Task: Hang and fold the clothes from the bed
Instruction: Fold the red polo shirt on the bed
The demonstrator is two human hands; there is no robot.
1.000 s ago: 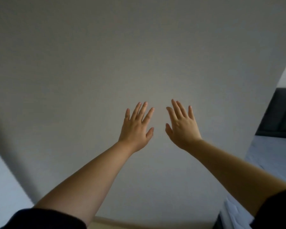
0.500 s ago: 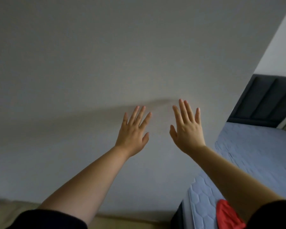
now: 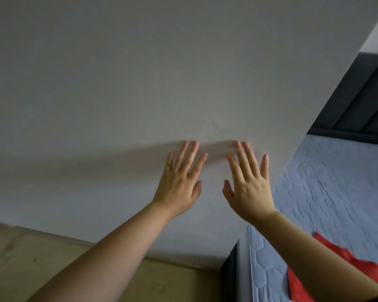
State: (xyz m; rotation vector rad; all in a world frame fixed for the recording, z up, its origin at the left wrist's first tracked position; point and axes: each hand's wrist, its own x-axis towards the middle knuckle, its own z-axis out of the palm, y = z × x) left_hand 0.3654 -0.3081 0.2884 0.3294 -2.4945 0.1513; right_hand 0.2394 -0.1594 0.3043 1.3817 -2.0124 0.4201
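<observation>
Both arms stretch forward towards a plain grey wall. My left hand (image 3: 181,184) is spread flat with its back to me and holds nothing. My right hand (image 3: 249,184) is beside it, a small gap between them, fingers apart and also bare. A red garment (image 3: 367,271) lies on the light blue quilted bed (image 3: 336,192) at the lower right, partly hidden behind my right forearm. Neither hand touches the garment.
The grey wall (image 3: 140,83) fills most of the view. A dark padded headboard (image 3: 358,105) stands at the far end of the bed. A strip of beige floor (image 3: 31,258) shows at the lower left, beside the bed's dark frame (image 3: 229,273).
The view has swung down and to the right, so more of the bed and the red garment shows. Both hands stay spread and have drifted slightly apart.
</observation>
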